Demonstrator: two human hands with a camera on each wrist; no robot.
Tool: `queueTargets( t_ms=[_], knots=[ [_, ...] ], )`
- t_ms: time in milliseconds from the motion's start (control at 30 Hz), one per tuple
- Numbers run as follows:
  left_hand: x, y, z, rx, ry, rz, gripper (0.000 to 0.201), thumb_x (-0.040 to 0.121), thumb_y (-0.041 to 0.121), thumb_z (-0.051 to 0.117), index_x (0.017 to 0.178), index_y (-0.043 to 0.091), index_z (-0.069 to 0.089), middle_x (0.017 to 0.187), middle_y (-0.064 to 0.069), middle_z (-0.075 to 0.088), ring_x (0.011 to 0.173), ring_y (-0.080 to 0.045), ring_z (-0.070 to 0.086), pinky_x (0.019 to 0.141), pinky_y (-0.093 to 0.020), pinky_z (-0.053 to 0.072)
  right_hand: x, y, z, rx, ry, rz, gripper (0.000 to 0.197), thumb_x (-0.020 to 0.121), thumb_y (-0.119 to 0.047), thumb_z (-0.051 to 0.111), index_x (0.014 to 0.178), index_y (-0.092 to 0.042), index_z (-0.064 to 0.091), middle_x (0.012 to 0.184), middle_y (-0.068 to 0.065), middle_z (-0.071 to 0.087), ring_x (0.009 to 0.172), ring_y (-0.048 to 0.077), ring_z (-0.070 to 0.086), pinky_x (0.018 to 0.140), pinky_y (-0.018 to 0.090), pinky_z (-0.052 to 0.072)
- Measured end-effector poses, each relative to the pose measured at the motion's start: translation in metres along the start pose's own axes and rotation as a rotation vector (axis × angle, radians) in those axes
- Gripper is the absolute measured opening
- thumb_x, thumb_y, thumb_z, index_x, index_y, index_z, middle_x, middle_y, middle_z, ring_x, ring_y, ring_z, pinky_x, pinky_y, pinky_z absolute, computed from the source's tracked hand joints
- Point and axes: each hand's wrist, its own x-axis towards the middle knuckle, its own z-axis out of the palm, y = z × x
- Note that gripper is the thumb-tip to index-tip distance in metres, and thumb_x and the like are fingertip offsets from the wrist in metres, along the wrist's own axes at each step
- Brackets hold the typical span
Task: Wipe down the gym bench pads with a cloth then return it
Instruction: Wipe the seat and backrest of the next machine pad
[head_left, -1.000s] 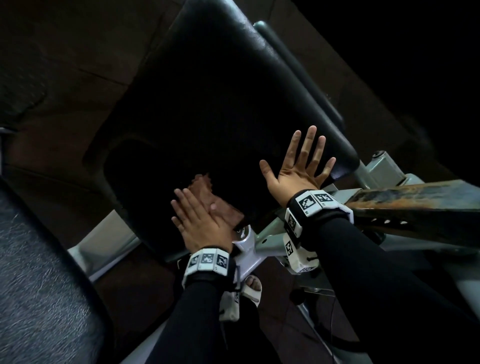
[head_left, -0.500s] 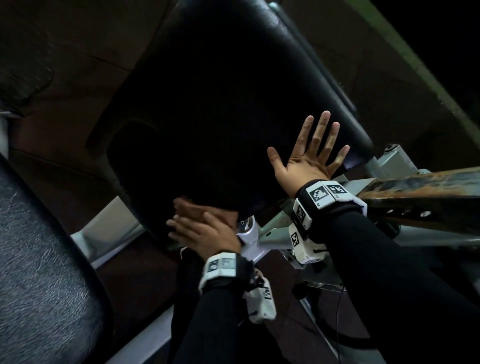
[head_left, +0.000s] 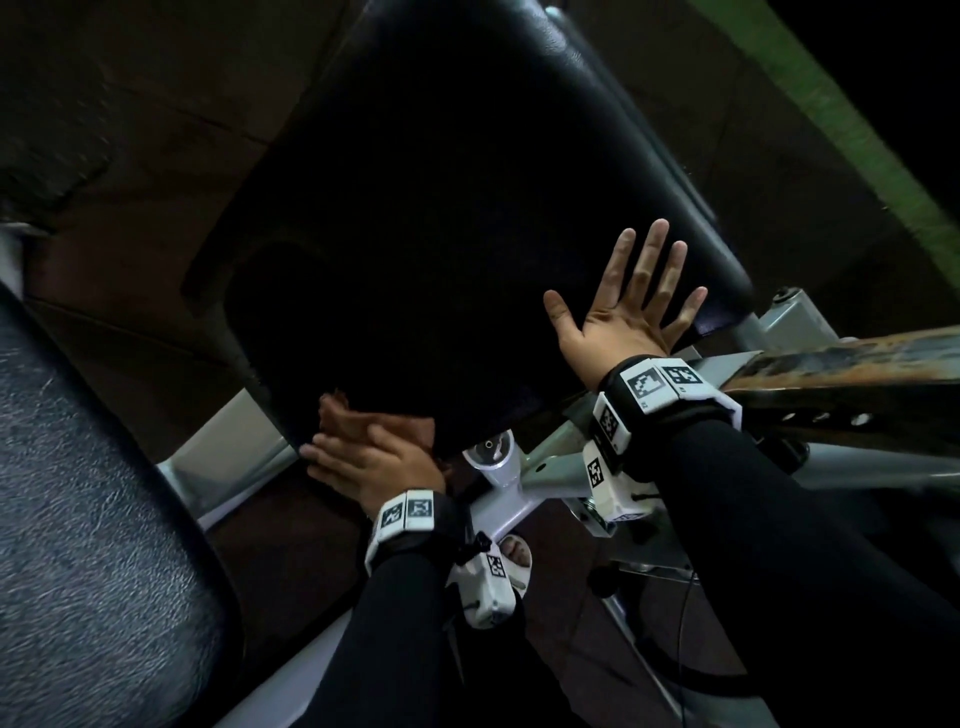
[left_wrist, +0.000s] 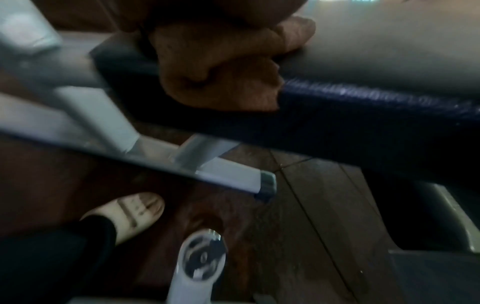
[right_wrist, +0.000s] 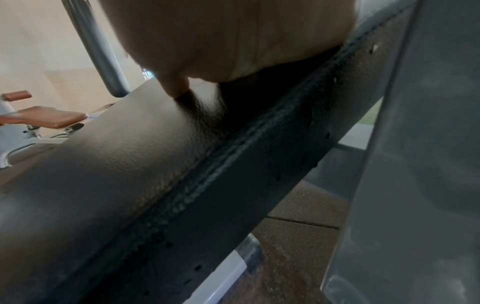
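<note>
A black bench pad (head_left: 441, 208) fills the middle of the head view. My left hand (head_left: 363, 462) lies at the pad's near edge, its fingers stretched over a brown cloth (head_left: 343, 421) and pressing it against the edge. The left wrist view shows the cloth (left_wrist: 221, 67) bunched and draped over the rim of the pad (left_wrist: 389, 51). Further right, my right hand (head_left: 628, 312) rests flat on the pad with its fingers spread and holds nothing. In the right wrist view the palm (right_wrist: 233, 30) sits on the pad (right_wrist: 116, 164) above its stitched seam.
A second, grey-textured pad (head_left: 78, 519) stands at the near left. White frame tubes (head_left: 519, 483) run under the bench, and a rusty bar (head_left: 857, 364) juts in from the right. My sandalled foot (head_left: 514, 561) is on the brown floor. Another machine's brown seat (right_wrist: 44, 117) stands far off.
My left hand has slid the cloth toward me, from the pad's top surface down to its near edge. The right hand has stayed flat on the pad.
</note>
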Motion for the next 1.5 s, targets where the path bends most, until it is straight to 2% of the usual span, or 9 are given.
queueTargets(
  t_ms=[167,400,533,667,767,867,1100,1300,1500],
  knots=[
    [0.007,-0.013,0.001,-0.063,-0.015,-0.077,0.056,0.100,0.020,0.036,0.141,-0.014,0.020,0.150,-0.032,0.017,0.142,-0.045,0.013,0.117,-0.037,0.000,-0.004,-0.012,-0.006,-0.045,0.037,0.047,0.090,0.088,-0.062,0.032,0.146,-0.014,-0.017,0.152,0.015,-0.027,0.140,0.032,-0.025,0.108,0.052,-0.019],
    [0.094,-0.003,-0.018,0.004,-0.201,-0.317,0.052,0.102,0.029,0.008,0.151,0.012,0.011,0.158,-0.015,0.011,0.145,-0.031,0.011,0.118,-0.045,0.009,0.012,-0.068,0.000,0.033,-0.128,-0.144,0.084,0.086,-0.069,0.028,0.141,-0.037,-0.027,0.141,0.007,-0.047,0.127,0.036,-0.044,0.097,0.055,-0.032],
    [0.111,0.036,-0.018,0.125,-0.078,-0.034,0.040,0.098,0.014,0.034,0.127,-0.006,0.054,0.133,-0.041,0.041,0.122,-0.054,0.044,0.097,-0.064,0.038,0.016,-0.074,0.006,0.016,-0.153,-0.109,0.097,0.079,-0.074,0.035,0.136,-0.036,-0.035,0.137,0.012,-0.050,0.123,0.040,-0.047,0.090,0.057,-0.034],
    [0.109,0.066,0.003,0.150,-0.171,0.073,0.058,0.101,0.033,0.001,0.150,0.002,0.006,0.156,-0.022,-0.003,0.144,-0.038,-0.009,0.112,-0.043,-0.014,0.017,-0.076,0.005,0.013,-0.175,-0.093,0.099,0.077,-0.076,0.035,0.134,-0.039,-0.036,0.136,0.010,-0.052,0.122,0.037,-0.049,0.090,0.056,-0.034],
    [0.080,0.080,0.004,0.128,-0.185,0.315,0.060,0.101,0.034,0.033,0.148,0.000,0.015,0.157,-0.018,0.007,0.144,-0.040,-0.001,0.115,-0.034,-0.011,0.017,-0.077,0.004,0.014,-0.180,-0.076,0.099,0.076,-0.076,0.036,0.134,-0.040,-0.036,0.137,0.008,-0.052,0.121,0.035,-0.051,0.090,0.054,-0.036],
    [0.052,0.061,-0.001,0.138,-0.226,0.442,0.062,0.100,0.030,0.036,0.149,0.003,0.011,0.158,-0.016,0.004,0.145,-0.036,-0.002,0.113,-0.035,-0.006,0.017,-0.078,0.004,0.012,-0.178,-0.074,0.099,0.076,-0.076,0.037,0.134,-0.041,-0.035,0.138,0.008,-0.050,0.122,0.035,-0.050,0.091,0.054,-0.035],
    [0.045,-0.009,-0.021,0.060,-0.179,0.042,0.060,0.099,0.023,0.042,0.149,0.003,0.015,0.157,-0.018,0.009,0.145,-0.035,0.010,0.114,-0.051,0.014,0.017,-0.078,0.002,0.019,-0.195,-0.078,0.099,0.077,-0.076,0.037,0.134,-0.040,-0.036,0.137,0.009,-0.051,0.123,0.036,-0.049,0.091,0.055,-0.034],
    [0.098,0.013,-0.020,0.005,-0.097,-0.221,0.056,0.104,0.025,0.029,0.149,0.000,0.007,0.157,-0.018,0.008,0.145,-0.031,0.008,0.112,-0.028,0.003,0.016,-0.077,0.003,0.020,-0.193,-0.088,0.099,0.077,-0.076,0.036,0.135,-0.039,-0.035,0.137,0.009,-0.051,0.123,0.037,-0.048,0.090,0.056,-0.034],
    [0.116,0.051,-0.010,0.095,-0.205,-0.021,0.057,0.098,0.029,-0.010,0.151,0.008,-0.003,0.156,-0.018,-0.015,0.144,-0.033,-0.015,0.105,-0.038,-0.029,0.017,-0.076,0.003,0.019,-0.210,-0.088,0.100,0.076,-0.077,0.036,0.135,-0.039,-0.035,0.137,0.009,-0.051,0.123,0.038,-0.048,0.091,0.058,-0.032]
  ],
)
